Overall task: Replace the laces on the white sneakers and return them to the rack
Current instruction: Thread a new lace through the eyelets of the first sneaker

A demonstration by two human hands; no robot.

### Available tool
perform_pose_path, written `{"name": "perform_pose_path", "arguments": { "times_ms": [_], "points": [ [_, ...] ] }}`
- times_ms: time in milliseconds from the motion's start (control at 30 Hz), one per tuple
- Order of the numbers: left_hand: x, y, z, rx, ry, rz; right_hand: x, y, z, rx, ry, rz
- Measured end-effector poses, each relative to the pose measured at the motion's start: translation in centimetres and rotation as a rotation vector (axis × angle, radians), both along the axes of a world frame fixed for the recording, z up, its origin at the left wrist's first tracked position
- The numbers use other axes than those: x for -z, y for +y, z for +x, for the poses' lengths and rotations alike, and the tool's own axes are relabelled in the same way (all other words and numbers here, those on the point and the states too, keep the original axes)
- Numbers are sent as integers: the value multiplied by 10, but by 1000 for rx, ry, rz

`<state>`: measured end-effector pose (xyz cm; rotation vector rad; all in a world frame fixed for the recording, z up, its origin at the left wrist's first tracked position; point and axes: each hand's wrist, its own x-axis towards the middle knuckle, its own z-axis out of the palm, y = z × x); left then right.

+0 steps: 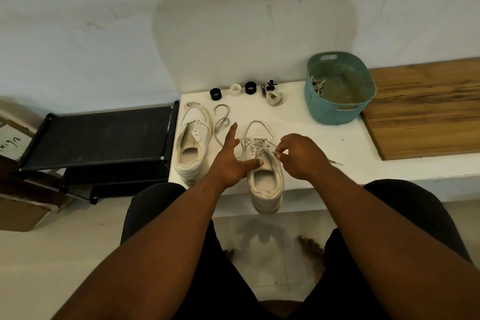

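Two white sneakers stand on a white table (311, 143). The right sneaker (266, 184) is partly laced and its heel overhangs the front edge. My left hand (231, 161) lies open beside it, thumb pressing on its tongue. My right hand (298, 156) pinches the white lace (270, 147) above the eyelets; the lace's free end (336, 163) trails to the right. The left sneaker (192, 145) has no lace. A loose lace (222, 122) lies between the two shoes.
A black shoe rack (104, 135) stands left of the table. A teal basket (340, 88) with a lace inside sits at the back right, by a wooden board (426, 109). Small black and white rings (235, 91) and a coiled lace (274, 99) lie at the back.
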<state>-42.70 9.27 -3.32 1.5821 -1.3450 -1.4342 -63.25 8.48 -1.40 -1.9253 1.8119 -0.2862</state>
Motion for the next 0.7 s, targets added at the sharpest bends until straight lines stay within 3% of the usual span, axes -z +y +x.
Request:
{"name": "perform_pose_path", "arguments": {
  "times_ms": [233,367,533,633,700],
  "points": [
    [-3,2,0,-7,68,65,0,-13,-41,317,186,70],
    [-2,1,0,7,40,64,-1,-11,-37,257,150,96],
    [-15,-1,-5,128,-363,-352,-15,-4,-15,16,-75,-66],
    [-30,-4,-19,199,-420,-596,-23,1,-2,-100,-126,-151],
    [-39,-2,-30,236,-427,-636,-28,2,0,-99,-170,-183]
  ]
}}
